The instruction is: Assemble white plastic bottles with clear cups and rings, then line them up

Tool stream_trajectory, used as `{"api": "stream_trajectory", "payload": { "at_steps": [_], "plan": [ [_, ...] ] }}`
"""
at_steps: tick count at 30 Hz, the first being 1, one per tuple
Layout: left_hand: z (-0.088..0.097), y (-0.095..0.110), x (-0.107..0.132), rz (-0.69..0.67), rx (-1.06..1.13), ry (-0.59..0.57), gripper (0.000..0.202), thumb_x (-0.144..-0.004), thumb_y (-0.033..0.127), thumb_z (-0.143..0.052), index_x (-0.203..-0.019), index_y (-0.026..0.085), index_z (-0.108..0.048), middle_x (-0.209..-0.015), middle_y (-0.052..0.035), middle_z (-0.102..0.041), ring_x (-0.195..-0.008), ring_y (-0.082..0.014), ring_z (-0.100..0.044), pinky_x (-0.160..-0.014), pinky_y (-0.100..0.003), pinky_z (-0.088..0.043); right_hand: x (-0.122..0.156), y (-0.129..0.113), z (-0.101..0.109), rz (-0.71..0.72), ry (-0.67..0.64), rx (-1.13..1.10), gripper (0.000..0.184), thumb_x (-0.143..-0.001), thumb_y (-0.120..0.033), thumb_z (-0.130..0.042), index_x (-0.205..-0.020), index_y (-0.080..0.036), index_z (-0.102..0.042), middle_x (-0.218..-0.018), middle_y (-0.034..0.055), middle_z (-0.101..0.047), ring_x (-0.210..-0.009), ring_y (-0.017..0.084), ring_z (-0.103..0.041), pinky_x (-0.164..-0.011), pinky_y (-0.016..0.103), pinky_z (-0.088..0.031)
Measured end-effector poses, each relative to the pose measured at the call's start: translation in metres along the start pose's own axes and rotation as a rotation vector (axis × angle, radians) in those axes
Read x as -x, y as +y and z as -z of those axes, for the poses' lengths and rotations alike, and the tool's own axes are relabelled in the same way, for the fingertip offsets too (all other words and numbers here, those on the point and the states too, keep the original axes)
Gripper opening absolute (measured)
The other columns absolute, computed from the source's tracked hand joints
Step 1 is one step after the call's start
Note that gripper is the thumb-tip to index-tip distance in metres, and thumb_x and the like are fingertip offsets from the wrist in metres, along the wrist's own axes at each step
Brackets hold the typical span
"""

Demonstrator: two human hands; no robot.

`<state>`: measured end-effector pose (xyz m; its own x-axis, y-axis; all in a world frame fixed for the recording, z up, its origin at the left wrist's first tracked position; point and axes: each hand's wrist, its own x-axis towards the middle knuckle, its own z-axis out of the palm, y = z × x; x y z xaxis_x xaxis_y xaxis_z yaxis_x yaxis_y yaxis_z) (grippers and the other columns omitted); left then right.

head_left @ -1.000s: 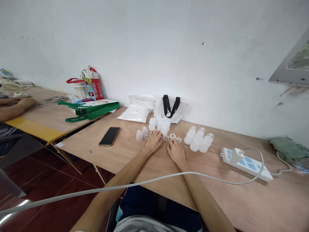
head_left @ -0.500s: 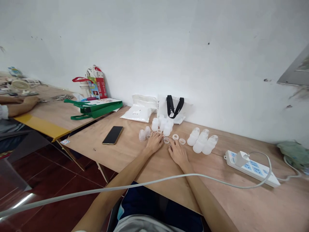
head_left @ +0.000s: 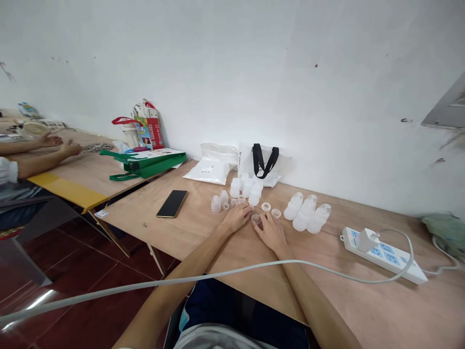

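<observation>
Here's the clear ring (head_left: 256,219), just left of the nearer right hand (head_left: 271,231), at its thumb; pinched or loose, can't tell. Opposite, the left hand (head_left: 237,217), grip unreadable too.

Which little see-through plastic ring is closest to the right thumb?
The see-through round ring between the left hand and right hand; the other rings lie farther off.

Print on the white bag (head_left: 265,156) and packet label (head_left: 207,170) is unreadable.
</observation>
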<state>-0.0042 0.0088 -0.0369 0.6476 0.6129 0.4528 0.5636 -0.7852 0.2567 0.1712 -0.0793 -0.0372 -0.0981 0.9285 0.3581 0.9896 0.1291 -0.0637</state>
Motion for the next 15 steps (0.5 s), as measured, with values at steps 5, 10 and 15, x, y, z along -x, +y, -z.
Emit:
{"api": "stream_trajectory", "payload": {
  "at_steps": [5, 10, 15],
  "plan": [
    [0.001, 0.001, 0.001, 0.031, -0.037, 0.101, 0.019, -0.097, 0.016, -0.056, -0.111, 0.025, -0.065, -0.125, -0.0049, -0.067, -0.123, -0.0227, -0.059, -0.112, -0.042, -0.038, 0.0, 0.005, -0.004, -0.047, 0.04, -0.077, 0.028, -0.103, -0.047, -0.045, -0.097, -0.023, -0.059, -0.108, 0.0081, -0.063, -0.094, 0.024, -0.065, -0.074, 0.033, -0.046],
    [-0.001, -0.002, 0.002, 0.134, -0.055, 0.1, 0.014, -0.097, 0.021, -0.061, -0.11, 0.023, -0.065, -0.123, -0.0061, -0.068, -0.119, -0.0242, -0.061, -0.109, -0.045, -0.036, -0.001, 0.012, -0.008, -0.078, 0.057, -0.212, 0.029, -0.105, -0.047, -0.041, -0.093, -0.025, -0.056, -0.1, 0.0034, -0.063, -0.092, 0.022, -0.065, -0.073, 0.031, -0.045],
    [-0.004, -0.005, 0.002, 0.23, -0.064, 0.13, 0.012, -0.1, 0.03, -0.059, -0.103, 0.022, -0.067, -0.115, -0.0066, -0.071, -0.111, -0.0246, -0.064, -0.109, -0.046, -0.036, -0.001, 0.014, -0.008, -0.087, 0.054, -0.247, 0.029, -0.104, -0.047, -0.043, -0.093, -0.025, -0.058, -0.102, 0.0031, -0.063, -0.089, 0.02, -0.065, -0.073, 0.031, -0.045]
  ]
}}
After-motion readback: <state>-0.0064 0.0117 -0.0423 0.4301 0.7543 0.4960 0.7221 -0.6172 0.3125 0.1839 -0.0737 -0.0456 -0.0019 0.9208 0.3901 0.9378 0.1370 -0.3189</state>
